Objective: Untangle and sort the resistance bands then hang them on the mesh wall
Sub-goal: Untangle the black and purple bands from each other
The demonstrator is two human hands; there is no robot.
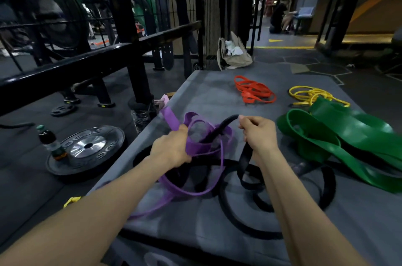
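Sorting is partly done: orange bands [254,90], yellow bands [313,95] and green bands [339,137] are lying apart toward the mat's [208,85] far and right edges. Near its front edge, the left hand [171,148] is gripping the purple band [195,146] while the right hand [258,133] is pinching the black band [243,163]. Hanging is remaining.

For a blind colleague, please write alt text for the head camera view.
A person's left hand grips a purple band and the right hand pinches a black band, the two tangled on a grey mat. Orange bands, yellow bands and green bands lie in separate piles beyond.
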